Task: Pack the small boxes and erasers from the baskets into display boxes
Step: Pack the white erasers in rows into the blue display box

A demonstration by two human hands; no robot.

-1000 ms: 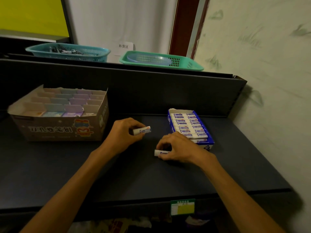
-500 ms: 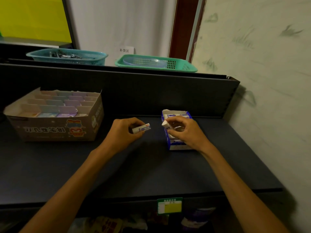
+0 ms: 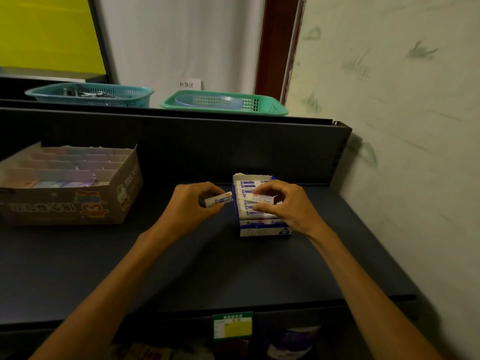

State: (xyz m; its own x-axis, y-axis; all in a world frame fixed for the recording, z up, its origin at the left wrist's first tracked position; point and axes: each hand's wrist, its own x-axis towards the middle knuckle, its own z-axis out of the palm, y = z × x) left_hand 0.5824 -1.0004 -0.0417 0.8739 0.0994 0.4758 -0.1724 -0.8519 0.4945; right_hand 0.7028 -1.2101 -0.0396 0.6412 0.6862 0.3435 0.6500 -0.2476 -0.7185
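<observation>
Two white erasers w/ blue paper sleeves are in hand. Head view: left hand pinches one eraser just beside the small blue-and-white cardboard display box on the dark desk; right hand grips the other eraser over the box's rows. Box looks nearly full, approx. these two left. Big brown cardboard display box at left holds pastel small boxes.

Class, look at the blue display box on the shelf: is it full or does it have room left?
Cannot tell. The blue display box shows rows of erasers, but the right hand, holding an eraser over it, hides part.
</observation>
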